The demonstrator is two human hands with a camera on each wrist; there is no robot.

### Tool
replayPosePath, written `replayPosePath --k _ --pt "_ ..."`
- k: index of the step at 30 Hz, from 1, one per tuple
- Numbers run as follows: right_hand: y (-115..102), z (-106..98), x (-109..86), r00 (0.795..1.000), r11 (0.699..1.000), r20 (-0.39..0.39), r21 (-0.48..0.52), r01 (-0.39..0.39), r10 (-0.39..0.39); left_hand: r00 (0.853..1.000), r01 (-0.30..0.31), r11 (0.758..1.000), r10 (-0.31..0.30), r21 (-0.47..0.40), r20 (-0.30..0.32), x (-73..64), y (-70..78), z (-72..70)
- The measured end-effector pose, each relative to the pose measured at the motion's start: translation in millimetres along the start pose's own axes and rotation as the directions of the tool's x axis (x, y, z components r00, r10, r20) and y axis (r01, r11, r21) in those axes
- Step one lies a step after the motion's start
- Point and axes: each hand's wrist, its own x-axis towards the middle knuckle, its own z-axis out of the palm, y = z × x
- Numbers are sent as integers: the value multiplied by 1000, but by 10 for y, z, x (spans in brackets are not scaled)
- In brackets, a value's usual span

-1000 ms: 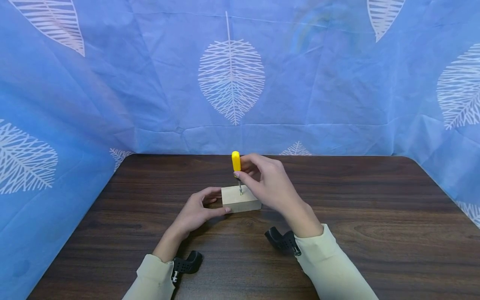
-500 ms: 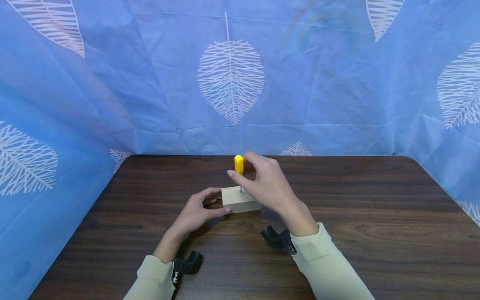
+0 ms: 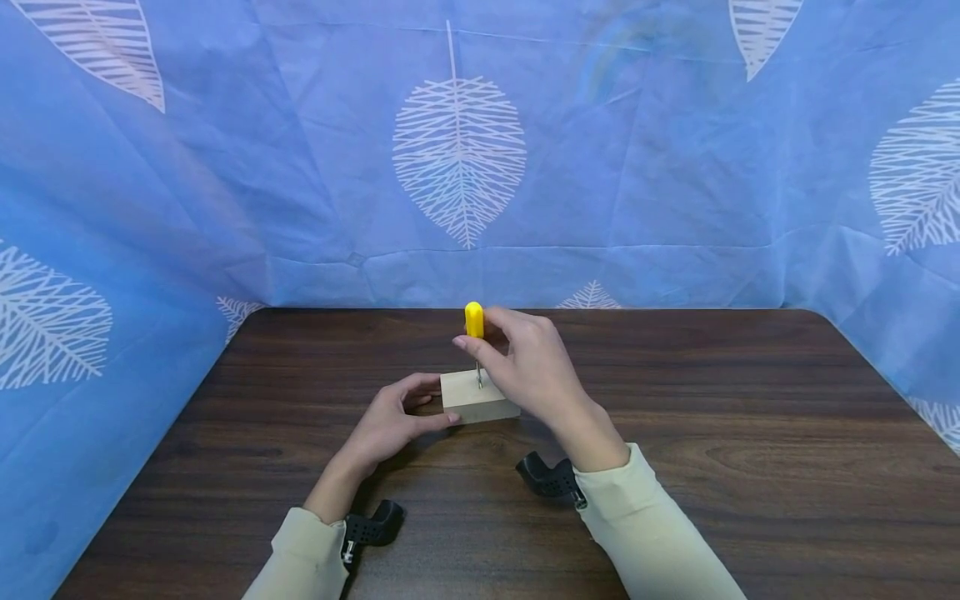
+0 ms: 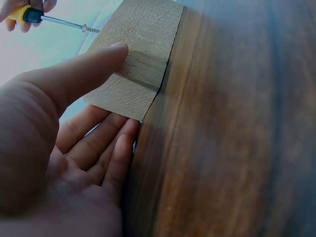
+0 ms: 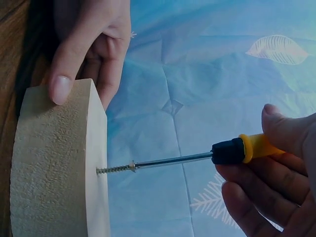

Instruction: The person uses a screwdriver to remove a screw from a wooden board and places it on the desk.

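A pale wooden block (image 3: 478, 409) rests on the table, held steady by the left hand (image 3: 396, 422). Its thumb presses the near face in the left wrist view, with the fingers at the block's end and behind. A threaded screw (image 5: 116, 169) stands partly sunk in the block's top face. The tip of a screwdriver (image 5: 173, 160) meets the screw head, its shaft in line with the screw. Thumb and fingers of the right hand (image 3: 536, 362) hold the yellow handle (image 3: 474, 320), which has a black collar. The right hand hides the block's far right part in the head view.
The dark wood-grain table (image 3: 712, 417) extends on both sides of the block. Behind it hangs a blue cloth (image 3: 637, 167) with white leaf prints. Black wrist mounts (image 3: 375, 525) sit at both pale sleeves, close above the tabletop.
The right hand has shifted slightly left, and its thumb and fingers have changed position round the handle. The screwdriver's handle has tilted a little. The block and left hand stay almost in place.
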Motion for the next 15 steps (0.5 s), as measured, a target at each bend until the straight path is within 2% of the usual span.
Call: replayPosePath --k 5,11,15 --pt "5 1 3 1000 1000 11 11 -18 18 1000 -8 1000 8 2 1 9 7 1" --pt "8 10 6 994 993 53 67 -95 92 1000 10 1000 -10 2 -3 5 9 3" --pt "0 9 -3 992 990 51 76 -123 119 1000 11 1000 -11 -1 0 2 11 4"
